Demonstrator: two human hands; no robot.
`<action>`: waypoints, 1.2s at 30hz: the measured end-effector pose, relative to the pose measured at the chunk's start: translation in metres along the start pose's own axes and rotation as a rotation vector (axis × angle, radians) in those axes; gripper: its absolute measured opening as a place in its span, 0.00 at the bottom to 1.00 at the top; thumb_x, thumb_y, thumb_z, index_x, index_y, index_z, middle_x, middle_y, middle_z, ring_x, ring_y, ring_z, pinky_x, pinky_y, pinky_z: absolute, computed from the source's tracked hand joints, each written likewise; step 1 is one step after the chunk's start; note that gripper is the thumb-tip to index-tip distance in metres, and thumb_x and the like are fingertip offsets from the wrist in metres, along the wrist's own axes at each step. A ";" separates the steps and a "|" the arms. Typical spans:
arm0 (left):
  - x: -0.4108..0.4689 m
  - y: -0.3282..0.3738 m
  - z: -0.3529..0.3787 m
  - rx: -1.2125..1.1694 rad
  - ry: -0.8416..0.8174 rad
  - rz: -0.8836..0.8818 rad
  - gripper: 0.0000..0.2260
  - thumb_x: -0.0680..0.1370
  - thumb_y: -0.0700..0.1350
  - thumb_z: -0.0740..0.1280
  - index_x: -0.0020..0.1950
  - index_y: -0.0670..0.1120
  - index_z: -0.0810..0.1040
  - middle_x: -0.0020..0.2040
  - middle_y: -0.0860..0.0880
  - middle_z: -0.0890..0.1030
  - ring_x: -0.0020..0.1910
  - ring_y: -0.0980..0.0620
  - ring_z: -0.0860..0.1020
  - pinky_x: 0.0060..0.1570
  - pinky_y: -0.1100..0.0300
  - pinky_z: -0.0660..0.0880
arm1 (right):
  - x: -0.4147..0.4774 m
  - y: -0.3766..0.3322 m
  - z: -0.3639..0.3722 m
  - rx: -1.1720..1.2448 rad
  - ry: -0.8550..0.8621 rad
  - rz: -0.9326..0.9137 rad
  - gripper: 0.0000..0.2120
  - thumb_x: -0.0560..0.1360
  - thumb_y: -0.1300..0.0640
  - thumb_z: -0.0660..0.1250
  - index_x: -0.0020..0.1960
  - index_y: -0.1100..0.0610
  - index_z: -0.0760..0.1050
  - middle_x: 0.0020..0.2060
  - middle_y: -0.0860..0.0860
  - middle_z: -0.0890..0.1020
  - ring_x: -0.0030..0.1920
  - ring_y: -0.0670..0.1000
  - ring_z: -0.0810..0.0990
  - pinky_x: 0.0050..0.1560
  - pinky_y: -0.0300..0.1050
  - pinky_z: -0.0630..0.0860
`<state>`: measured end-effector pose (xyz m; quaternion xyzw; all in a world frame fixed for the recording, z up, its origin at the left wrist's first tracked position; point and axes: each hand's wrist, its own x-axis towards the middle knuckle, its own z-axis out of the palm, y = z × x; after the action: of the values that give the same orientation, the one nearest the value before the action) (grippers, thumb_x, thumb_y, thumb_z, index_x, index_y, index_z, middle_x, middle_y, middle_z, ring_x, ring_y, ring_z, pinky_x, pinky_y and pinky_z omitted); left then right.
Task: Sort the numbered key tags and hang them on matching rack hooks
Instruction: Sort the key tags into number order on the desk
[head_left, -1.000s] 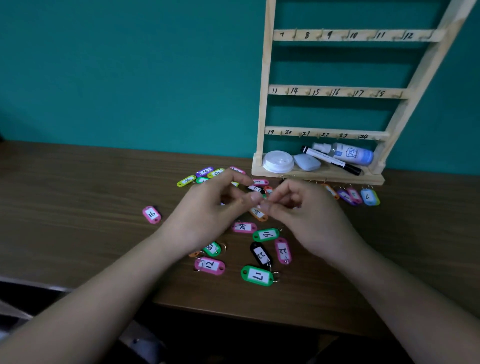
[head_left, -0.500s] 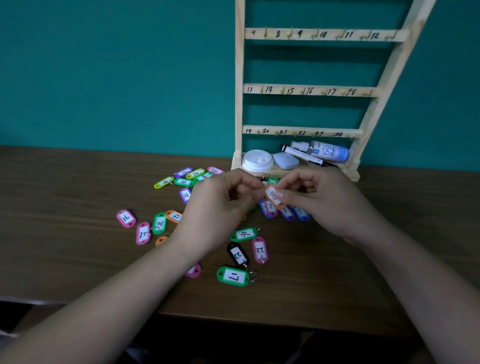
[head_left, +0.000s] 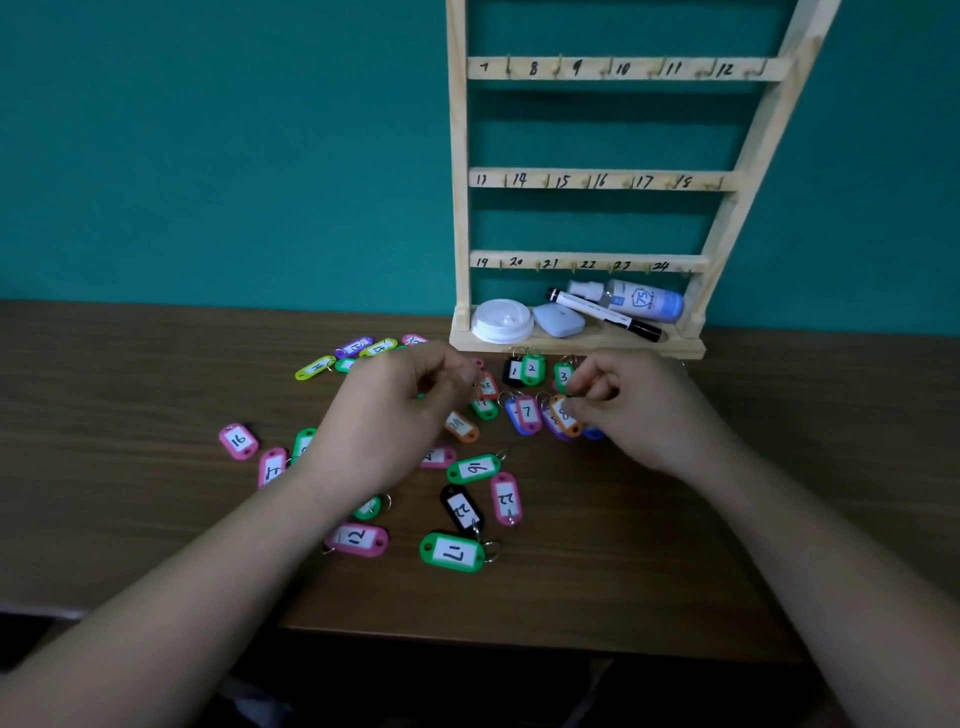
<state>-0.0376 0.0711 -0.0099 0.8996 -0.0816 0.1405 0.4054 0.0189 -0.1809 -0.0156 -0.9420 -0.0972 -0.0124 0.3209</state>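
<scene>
Your right hand pinches the orange tag by the sorted row lying just on the near side of the rack, probably to keep it in number order. Your left hand is curled over the loose tags to the left; I cannot tell whether it grips anything.

Teal wall; orange tag; green tag 17.

hands: two, left hand and right hand. wooden rack: one; three numbered rails in view, six numbers each. key tags: at least twenty-five, some half hidden under the hands. on the rack base: one white lid, one pale blue case, one marker, one spray bottle.
</scene>
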 end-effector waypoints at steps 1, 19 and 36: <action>0.000 -0.002 -0.002 0.008 -0.002 -0.011 0.07 0.84 0.48 0.67 0.48 0.56 0.83 0.44 0.59 0.86 0.40 0.60 0.81 0.41 0.60 0.76 | 0.000 0.000 0.000 -0.007 0.000 -0.001 0.07 0.77 0.51 0.77 0.54 0.47 0.82 0.41 0.44 0.86 0.43 0.41 0.84 0.45 0.42 0.81; -0.001 -0.042 -0.075 0.211 -0.012 0.001 0.05 0.82 0.48 0.71 0.51 0.57 0.85 0.46 0.61 0.86 0.46 0.64 0.81 0.43 0.74 0.71 | -0.031 -0.039 0.019 0.041 -0.109 -0.319 0.04 0.79 0.51 0.74 0.52 0.42 0.83 0.43 0.40 0.82 0.49 0.38 0.79 0.45 0.36 0.75; -0.020 -0.084 -0.134 0.384 -0.189 -0.080 0.09 0.78 0.45 0.76 0.53 0.59 0.85 0.46 0.61 0.87 0.49 0.66 0.82 0.49 0.73 0.74 | -0.040 -0.064 0.057 0.054 -0.126 -0.508 0.03 0.78 0.51 0.74 0.49 0.43 0.83 0.41 0.39 0.81 0.50 0.42 0.78 0.45 0.33 0.71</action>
<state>-0.0597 0.2284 0.0092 0.9720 -0.0551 0.0522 0.2225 -0.0345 -0.1038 -0.0261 -0.8774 -0.3507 -0.0315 0.3259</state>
